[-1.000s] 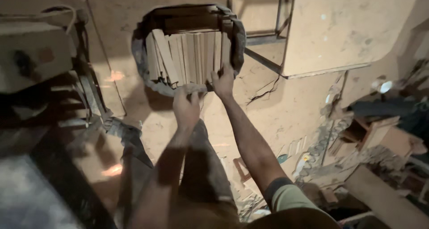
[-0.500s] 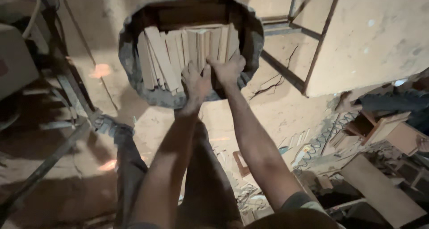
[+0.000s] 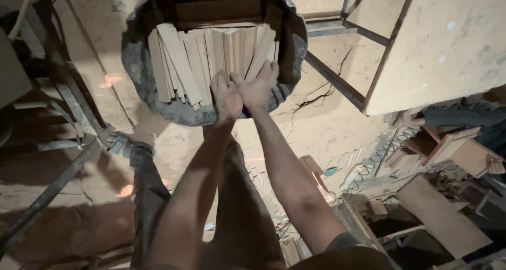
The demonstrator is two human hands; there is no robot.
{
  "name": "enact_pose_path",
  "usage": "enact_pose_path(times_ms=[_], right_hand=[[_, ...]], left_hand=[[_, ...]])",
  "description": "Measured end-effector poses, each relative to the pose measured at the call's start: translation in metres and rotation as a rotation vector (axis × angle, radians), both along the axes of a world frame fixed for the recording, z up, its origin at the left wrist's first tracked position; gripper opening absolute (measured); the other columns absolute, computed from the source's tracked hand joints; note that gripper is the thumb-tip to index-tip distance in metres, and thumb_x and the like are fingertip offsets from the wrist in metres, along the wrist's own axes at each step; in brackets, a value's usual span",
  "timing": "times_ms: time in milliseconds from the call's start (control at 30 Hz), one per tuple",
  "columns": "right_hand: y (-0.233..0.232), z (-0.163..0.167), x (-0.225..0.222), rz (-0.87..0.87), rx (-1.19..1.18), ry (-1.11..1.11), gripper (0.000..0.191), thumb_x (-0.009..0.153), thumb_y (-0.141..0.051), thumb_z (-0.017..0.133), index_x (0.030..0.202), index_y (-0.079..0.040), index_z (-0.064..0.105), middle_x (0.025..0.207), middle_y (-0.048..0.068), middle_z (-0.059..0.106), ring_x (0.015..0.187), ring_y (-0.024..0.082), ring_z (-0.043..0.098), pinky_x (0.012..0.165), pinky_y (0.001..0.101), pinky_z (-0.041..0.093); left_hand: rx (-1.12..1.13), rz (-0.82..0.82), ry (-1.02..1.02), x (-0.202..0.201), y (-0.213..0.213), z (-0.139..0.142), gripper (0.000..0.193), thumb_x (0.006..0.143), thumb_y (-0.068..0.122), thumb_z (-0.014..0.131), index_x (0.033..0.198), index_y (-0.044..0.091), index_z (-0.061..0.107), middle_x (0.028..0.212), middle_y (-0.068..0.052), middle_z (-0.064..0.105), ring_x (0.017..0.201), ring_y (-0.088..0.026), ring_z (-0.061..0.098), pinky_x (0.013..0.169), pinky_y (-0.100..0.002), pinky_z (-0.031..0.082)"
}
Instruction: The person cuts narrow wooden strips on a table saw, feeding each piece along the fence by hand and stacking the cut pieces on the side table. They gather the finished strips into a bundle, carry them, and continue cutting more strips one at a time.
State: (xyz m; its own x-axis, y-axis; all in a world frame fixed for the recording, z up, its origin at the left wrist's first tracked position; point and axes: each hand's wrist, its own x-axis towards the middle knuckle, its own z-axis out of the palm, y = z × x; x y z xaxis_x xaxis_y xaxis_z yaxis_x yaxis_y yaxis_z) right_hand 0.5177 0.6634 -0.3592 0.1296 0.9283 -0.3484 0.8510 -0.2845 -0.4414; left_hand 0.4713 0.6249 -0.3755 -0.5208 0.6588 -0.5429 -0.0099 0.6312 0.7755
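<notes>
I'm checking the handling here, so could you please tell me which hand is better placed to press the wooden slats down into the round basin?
Probably the right hand: its palm lies flat on the ends of the wooden slats in the round basin, while the left hand sits at the near rim.

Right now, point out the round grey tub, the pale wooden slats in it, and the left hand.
Round grey tub (image 3: 138, 64): head view, on its left wall.
Pale wooden slats (image 3: 182, 64): head view, on a slanted slat left of the hands.
Left hand (image 3: 225, 98): head view, on its back, resting against the slats.
</notes>
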Motion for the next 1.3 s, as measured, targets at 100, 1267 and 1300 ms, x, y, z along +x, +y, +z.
enact_pose_path(times_ms=[100,1267,1300], right_hand=[[-0.004,0.0,0.002,-0.001,-0.04,0.029,0.088,0.068,-0.033,0.092,0.135,0.006,0.05,0.135,0.026,0.049,0.128,0.045,0.049,0.11,0.0511,0.042],[-0.031,-0.016,-0.079,0.022,-0.245,0.147,0.096,0.068,-0.025,0.083,0.145,0.012,0.039,0.138,0.037,0.048,0.133,0.051,0.045,0.114,0.051,0.038],[-0.032,-0.015,-0.079,-0.016,-0.241,0.181,0.095,0.069,-0.024,0.082,0.145,0.013,0.039,0.139,0.037,0.047,0.133,0.051,0.045,0.114,0.05,0.039]], left_hand=[[-0.169,-0.209,0.058,-0.012,-0.016,0.0,0.046,0.104,0.014,0.059,0.149,0.006,0.059,0.141,-0.02,0.058,0.135,-0.041,0.053,0.121,-0.047,0.041],[-0.8,-0.127,0.226,-0.109,0.031,-0.012,0.099,0.075,0.045,0.085,0.143,-0.003,0.032,0.142,-0.028,0.046,0.131,-0.046,0.047,0.108,-0.056,0.039],[-0.825,-0.13,0.207,-0.111,0.033,-0.011,0.097,0.074,0.047,0.085,0.142,-0.001,0.034,0.141,-0.026,0.049,0.13,-0.044,0.049,0.108,-0.055,0.041]])
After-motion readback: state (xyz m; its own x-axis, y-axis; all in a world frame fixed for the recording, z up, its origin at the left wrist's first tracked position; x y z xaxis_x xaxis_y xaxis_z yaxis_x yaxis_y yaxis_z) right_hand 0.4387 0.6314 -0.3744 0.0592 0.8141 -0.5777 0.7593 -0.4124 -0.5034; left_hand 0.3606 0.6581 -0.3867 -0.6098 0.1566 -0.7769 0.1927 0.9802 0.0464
